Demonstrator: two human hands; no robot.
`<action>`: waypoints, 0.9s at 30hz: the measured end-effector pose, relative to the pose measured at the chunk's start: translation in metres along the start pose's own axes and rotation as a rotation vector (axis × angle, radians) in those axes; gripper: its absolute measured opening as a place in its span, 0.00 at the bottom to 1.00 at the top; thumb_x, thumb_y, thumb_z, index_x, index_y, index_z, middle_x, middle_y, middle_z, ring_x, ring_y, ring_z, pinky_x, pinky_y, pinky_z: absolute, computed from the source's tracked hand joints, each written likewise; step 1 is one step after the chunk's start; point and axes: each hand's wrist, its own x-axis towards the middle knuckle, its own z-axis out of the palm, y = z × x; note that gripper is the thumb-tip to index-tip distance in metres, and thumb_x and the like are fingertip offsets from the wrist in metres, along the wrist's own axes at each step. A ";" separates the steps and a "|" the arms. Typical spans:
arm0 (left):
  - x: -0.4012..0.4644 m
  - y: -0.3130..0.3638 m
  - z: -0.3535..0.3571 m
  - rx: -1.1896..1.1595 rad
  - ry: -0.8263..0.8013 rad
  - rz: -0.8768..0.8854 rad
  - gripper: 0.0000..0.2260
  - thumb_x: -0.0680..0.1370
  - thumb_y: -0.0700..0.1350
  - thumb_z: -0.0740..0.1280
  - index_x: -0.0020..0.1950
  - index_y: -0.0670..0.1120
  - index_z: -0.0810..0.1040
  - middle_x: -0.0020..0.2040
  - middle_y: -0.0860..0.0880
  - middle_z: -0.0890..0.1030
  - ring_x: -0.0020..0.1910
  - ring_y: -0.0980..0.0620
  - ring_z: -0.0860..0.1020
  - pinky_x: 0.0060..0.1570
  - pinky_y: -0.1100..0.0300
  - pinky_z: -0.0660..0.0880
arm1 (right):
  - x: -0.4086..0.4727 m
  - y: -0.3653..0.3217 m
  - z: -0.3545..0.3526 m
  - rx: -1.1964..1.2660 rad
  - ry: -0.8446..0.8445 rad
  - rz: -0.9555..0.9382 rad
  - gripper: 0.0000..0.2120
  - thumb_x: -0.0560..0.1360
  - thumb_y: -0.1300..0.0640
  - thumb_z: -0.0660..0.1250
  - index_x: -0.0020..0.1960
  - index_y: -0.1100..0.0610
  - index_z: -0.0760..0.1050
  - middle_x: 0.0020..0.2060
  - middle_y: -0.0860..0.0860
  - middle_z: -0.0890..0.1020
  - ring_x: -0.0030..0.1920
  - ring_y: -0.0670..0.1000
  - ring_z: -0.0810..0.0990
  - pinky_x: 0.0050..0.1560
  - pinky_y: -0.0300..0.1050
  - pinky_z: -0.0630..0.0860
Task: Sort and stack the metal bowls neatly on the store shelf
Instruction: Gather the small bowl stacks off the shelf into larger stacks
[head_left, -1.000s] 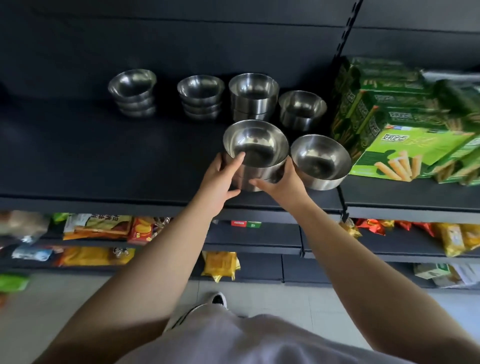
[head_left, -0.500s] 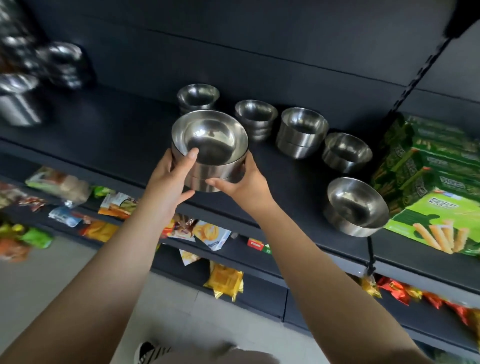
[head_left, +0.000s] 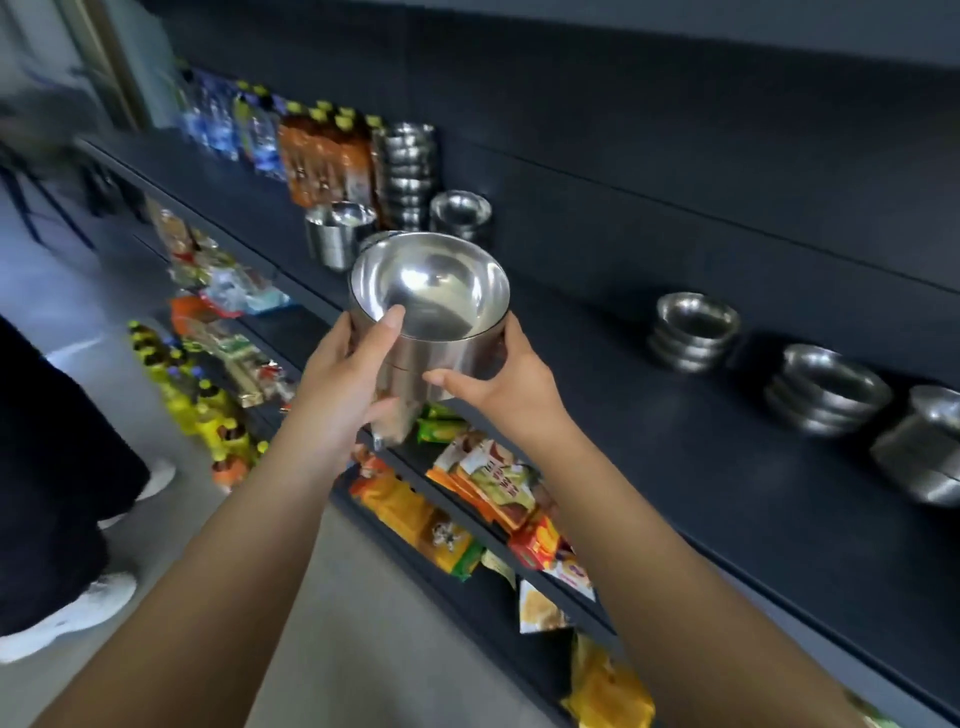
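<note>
Both hands, left hand (head_left: 349, 371) and right hand (head_left: 511, 387), grip the nested bowl stack (head_left: 430, 317) upright off the shelf (head_left: 675, 447); matching straight-walled stack (head_left: 340, 234) sits ahead-left, just beyond it.

The bottles (head_left: 270, 135) at far left are blurred, and the rightmost bowl stack (head_left: 919, 452) is cut off by the edge.

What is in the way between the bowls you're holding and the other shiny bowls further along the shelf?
Nothing visible blocks the way. The left hand and right hand hold the stacked bowls in the air over the shelf's front edge, and the dark shelf between them and the steel cups and bowls behind is bare.
</note>
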 end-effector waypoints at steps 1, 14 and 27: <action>0.008 0.009 -0.015 -0.005 0.016 0.015 0.20 0.72 0.61 0.67 0.61 0.56 0.74 0.62 0.54 0.77 0.59 0.54 0.76 0.55 0.49 0.75 | 0.010 -0.012 0.013 0.001 -0.004 -0.019 0.39 0.67 0.47 0.76 0.71 0.50 0.60 0.66 0.47 0.72 0.65 0.47 0.69 0.56 0.36 0.66; 0.115 0.061 -0.112 -0.088 0.155 0.004 0.06 0.75 0.57 0.65 0.44 0.56 0.71 0.47 0.55 0.75 0.56 0.50 0.74 0.58 0.47 0.73 | 0.123 -0.088 0.113 -0.072 -0.037 -0.084 0.46 0.66 0.43 0.75 0.75 0.55 0.55 0.70 0.50 0.69 0.69 0.51 0.68 0.67 0.45 0.68; 0.293 0.076 -0.138 -0.005 0.167 0.020 0.08 0.74 0.59 0.65 0.41 0.56 0.74 0.42 0.61 0.77 0.52 0.55 0.78 0.61 0.52 0.72 | 0.300 -0.082 0.170 -0.066 0.025 -0.054 0.46 0.64 0.41 0.75 0.73 0.55 0.58 0.68 0.50 0.72 0.67 0.51 0.70 0.66 0.51 0.70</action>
